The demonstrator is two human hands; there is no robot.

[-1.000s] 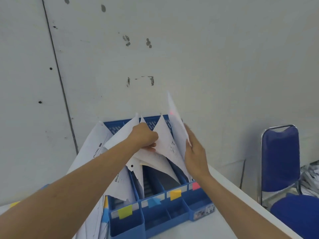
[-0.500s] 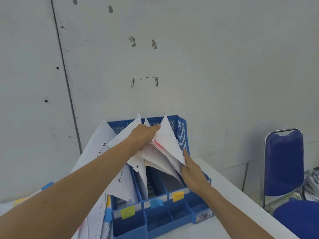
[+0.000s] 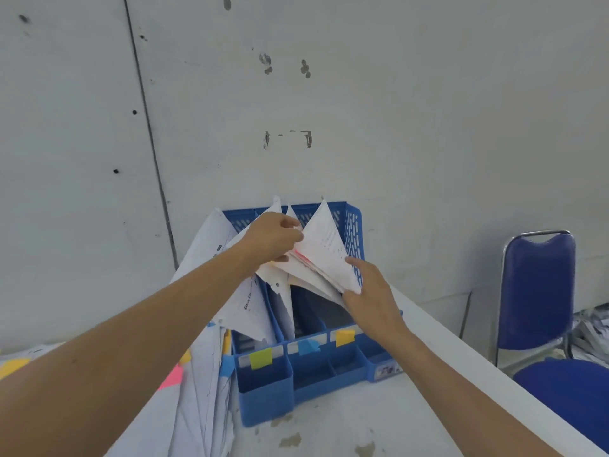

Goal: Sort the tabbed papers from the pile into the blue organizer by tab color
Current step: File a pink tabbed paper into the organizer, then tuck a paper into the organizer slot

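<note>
Blue organizer (image 3: 263,390) stands on the table (image 3: 362,423), with the pile (image 3: 204,400) touching its left side. Left hand (image 3: 270,239) pinches the top of leaning papers (image 3: 324,245) in the organizer's right side; right hand (image 3: 369,291) grips their lower edge.

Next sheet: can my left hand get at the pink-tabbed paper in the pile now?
Probably not yet: the left hand grips sheets in the blue organizer; the pink tab lies uncovered.

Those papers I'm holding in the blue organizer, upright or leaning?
Leaning: the papers slant leftward in the blue organizer, fanned apart, left hand gripping their top, right hand holding their lower corner.
</note>
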